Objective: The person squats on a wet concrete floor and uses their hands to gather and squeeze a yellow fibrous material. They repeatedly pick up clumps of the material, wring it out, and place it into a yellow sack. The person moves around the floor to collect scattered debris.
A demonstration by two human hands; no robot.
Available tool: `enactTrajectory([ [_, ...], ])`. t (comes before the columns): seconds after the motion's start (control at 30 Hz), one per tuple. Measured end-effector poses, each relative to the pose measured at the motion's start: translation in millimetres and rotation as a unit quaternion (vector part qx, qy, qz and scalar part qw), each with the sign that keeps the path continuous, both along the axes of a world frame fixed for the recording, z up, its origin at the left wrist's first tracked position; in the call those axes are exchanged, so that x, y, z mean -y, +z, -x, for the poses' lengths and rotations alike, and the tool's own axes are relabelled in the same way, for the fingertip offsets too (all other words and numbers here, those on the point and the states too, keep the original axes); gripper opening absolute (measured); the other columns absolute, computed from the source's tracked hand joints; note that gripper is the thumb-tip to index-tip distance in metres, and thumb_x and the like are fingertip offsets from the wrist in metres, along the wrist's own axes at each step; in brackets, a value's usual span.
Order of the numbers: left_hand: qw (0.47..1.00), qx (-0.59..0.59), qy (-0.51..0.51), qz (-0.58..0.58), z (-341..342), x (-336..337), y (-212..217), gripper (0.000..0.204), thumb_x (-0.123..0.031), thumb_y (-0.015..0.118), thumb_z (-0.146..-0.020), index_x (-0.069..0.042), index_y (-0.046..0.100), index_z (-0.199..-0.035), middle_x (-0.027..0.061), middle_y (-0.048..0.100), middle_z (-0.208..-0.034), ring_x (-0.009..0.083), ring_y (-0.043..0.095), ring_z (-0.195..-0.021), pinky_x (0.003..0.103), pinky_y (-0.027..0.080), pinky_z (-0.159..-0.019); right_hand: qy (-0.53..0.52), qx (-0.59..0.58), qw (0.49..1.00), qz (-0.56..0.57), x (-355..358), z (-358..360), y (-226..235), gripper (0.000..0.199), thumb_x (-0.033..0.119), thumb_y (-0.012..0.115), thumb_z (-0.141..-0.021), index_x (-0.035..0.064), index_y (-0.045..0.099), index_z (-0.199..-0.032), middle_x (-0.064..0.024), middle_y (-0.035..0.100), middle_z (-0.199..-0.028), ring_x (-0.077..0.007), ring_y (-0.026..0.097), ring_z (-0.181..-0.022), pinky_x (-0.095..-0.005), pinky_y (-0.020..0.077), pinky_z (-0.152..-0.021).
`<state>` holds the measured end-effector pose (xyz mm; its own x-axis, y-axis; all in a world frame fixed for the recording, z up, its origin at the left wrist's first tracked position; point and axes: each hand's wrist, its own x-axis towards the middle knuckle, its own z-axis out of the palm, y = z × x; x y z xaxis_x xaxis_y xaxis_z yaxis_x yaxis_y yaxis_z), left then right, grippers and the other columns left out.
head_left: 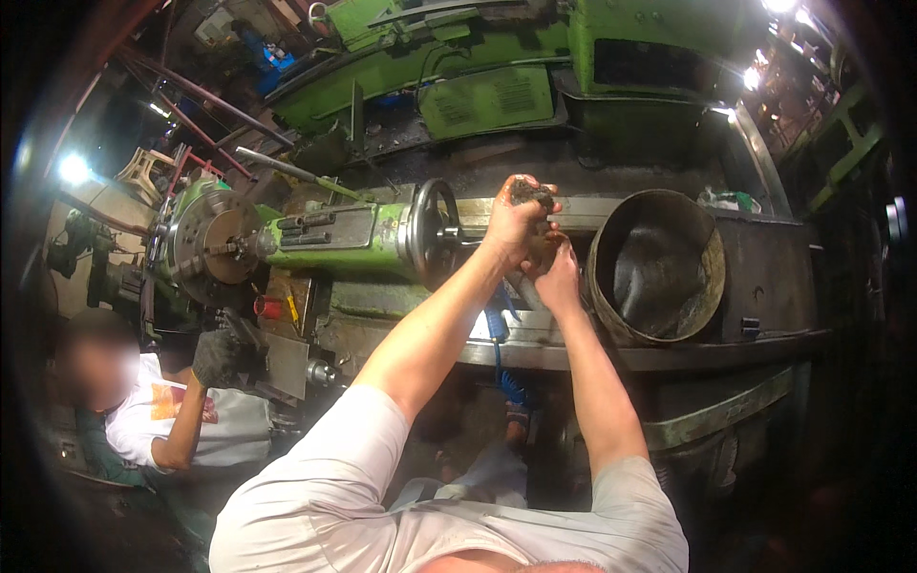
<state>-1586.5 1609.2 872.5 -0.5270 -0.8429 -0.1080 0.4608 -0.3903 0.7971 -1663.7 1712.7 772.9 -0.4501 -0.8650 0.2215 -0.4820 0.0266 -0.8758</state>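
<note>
Both my arms reach out over the lathe bed. My left hand [514, 227] is closed round a dark brown, grimy clump [531, 194], perhaps a dirty rag; its kind cannot be made out. Just below and to the right, my right hand [558, 275] is closed on the lower part of the same dark stuff, close against the left hand. Beside my right hand stands a wide round metal drum [600, 277], its inside dark and wet-looking. To the left of my hands is the steel handwheel [432, 234] of the green tailstock [334, 239].
On the left, a co-worker in a white shirt has a dark-gloved hand [222, 358] at the lathe carriage [282, 363]. The lathe chuck [215, 244] is beyond it. A blue coiled hose [497, 329] hangs below my hands. Green machinery [487, 100] stands at the back.
</note>
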Motion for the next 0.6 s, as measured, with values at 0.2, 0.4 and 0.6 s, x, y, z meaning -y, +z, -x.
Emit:
enactTrajectory([
  [0.2,1.0,0.024,0.002,-0.014,1.0,0.5,-1.9,0.046,0.012,0.049,-0.076,-0.016,0.052,-0.112,0.0128,0.062,-0.103,0.0266,0.063,-0.086,0.043,0.056,-0.068,-0.007,-0.022,0.999,0.028,1.8,3.6,3.9,0.068,0.012,0.086,-0.075,0.0016,0.047,-0.129,-0.0196,0.063,-0.123,-0.0388,0.061,-0.116,-0.0456,0.0495,-0.099],
  [0.4,0.999,0.04,-0.005,-0.018,4.5,-6.5,4.4,0.045,0.009,0.051,-0.076,-0.016,0.054,-0.113,0.0105,0.059,-0.097,0.0253,0.061,-0.081,0.042,0.055,-0.066,-0.001,0.028,0.999,0.044,7.4,7.9,0.4,0.067,0.015,0.085,-0.074,0.0048,0.051,-0.131,-0.0194,0.064,-0.121,-0.0397,0.061,-0.116,-0.0463,0.0493,-0.098],
  [0.6,0.998,0.047,0.027,-0.017,7.2,-7.1,4.3,0.022,-0.012,0.068,-0.088,-0.017,0.057,-0.106,0.0052,0.06,-0.089,0.0212,0.061,-0.077,0.039,0.053,-0.064,-0.004,0.018,0.997,0.076,8.7,4.4,1.9,0.068,0.016,0.087,-0.073,0.0043,0.052,-0.13,-0.0201,0.064,-0.12,-0.0402,0.061,-0.115,-0.0457,0.0503,-0.097],
])
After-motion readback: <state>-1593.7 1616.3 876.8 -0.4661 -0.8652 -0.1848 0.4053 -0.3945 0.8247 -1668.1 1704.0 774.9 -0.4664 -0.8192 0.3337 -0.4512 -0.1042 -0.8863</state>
